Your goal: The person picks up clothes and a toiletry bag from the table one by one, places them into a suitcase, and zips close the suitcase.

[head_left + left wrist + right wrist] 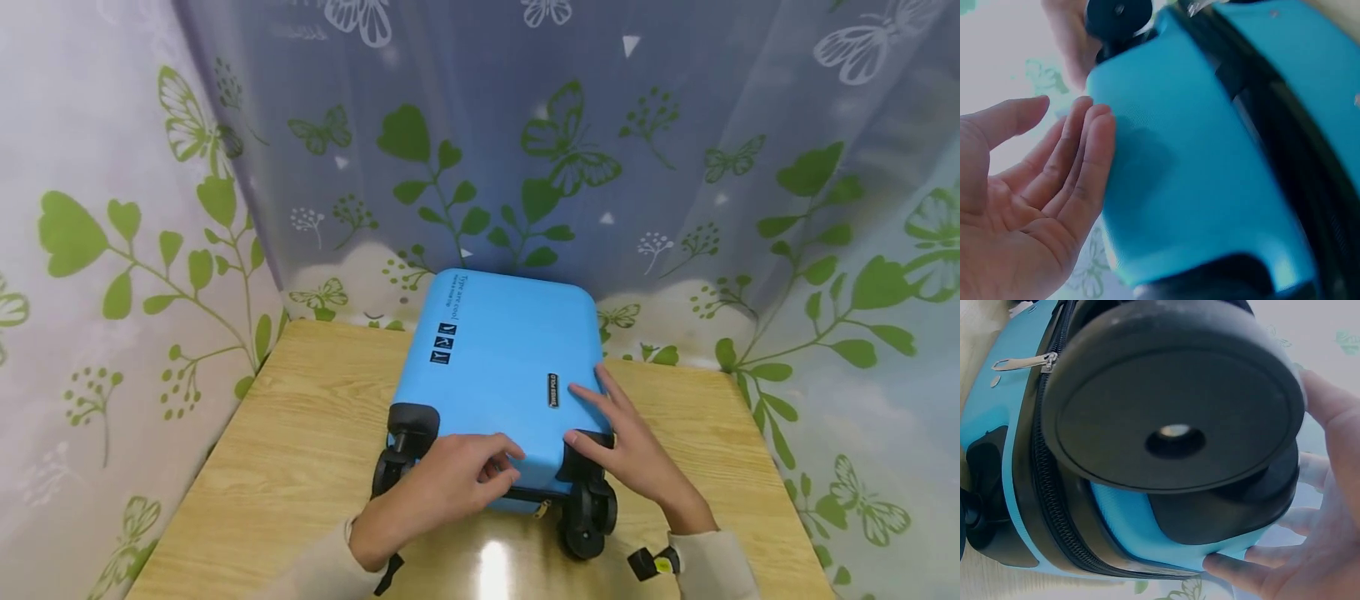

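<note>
A light blue suitcase (pixel 510 350) lies flat with its black wheels (pixel 585 517) towards me. My left hand (pixel 468 475) is at the near edge, its fingers loosely bent; the left wrist view shows the fingertips (pixel 1105 112) by the blue shell, pinching nothing. My right hand (pixel 630 442) rests with spread fingers on the near right corner. Seen from the right wrist, those fingers (pixel 1241 570) lie along the shell behind a large wheel (pixel 1172 412). A metal zipper pull (pixel 1022 364) hangs at the zipper (pixel 1054 506) round the side.
The suitcase lies on a wood-grain table (pixel 300 417). Curtains (pixel 487 167) printed with leaves and butterflies stand behind it and on both sides. A black strap end (pixel 643 563) sticks out beside the right sleeve (pixel 712 567).
</note>
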`<control>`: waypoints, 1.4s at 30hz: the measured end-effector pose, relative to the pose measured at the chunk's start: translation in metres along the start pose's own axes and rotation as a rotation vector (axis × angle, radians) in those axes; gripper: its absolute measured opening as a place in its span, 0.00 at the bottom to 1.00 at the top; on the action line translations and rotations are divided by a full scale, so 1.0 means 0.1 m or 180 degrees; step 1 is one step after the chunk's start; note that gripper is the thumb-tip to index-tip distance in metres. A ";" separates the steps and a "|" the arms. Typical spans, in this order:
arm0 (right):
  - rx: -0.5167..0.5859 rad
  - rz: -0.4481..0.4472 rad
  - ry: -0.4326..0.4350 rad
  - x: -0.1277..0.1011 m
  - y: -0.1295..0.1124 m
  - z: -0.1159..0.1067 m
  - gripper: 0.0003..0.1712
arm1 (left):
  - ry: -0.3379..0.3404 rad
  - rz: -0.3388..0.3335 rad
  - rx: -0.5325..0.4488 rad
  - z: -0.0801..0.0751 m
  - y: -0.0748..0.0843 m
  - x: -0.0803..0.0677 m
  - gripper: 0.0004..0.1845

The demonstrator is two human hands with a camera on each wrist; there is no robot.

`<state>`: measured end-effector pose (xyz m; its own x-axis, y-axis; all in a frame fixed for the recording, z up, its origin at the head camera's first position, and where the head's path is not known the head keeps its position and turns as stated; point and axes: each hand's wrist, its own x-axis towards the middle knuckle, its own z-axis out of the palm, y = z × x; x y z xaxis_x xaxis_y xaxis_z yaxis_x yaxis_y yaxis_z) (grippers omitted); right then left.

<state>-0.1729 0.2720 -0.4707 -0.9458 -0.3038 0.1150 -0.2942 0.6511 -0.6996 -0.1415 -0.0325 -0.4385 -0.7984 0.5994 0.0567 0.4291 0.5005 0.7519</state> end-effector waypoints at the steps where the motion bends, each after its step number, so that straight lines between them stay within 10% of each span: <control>1: -0.0007 -0.0008 -0.0007 0.00 -0.01 0.00 0.40 | -0.0042 0.0015 -0.0006 0.04 -0.01 0.00 0.09; 20: -0.0117 0.0015 -0.0090 -0.05 -0.05 0.00 0.44 | -0.0385 -0.0178 0.0585 0.90 -0.27 0.10 0.13; 42: -0.0258 -0.0230 -0.0149 -0.06 -0.10 0.06 0.52 | 0.0477 -0.0083 0.0947 1.45 -0.50 0.12 0.20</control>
<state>-0.1635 0.2632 -0.4680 -0.9148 -0.3829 0.1285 -0.3732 0.6799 -0.6312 -0.1116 0.0403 -0.5708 -0.8546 0.4965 0.1525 0.4946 0.6882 0.5308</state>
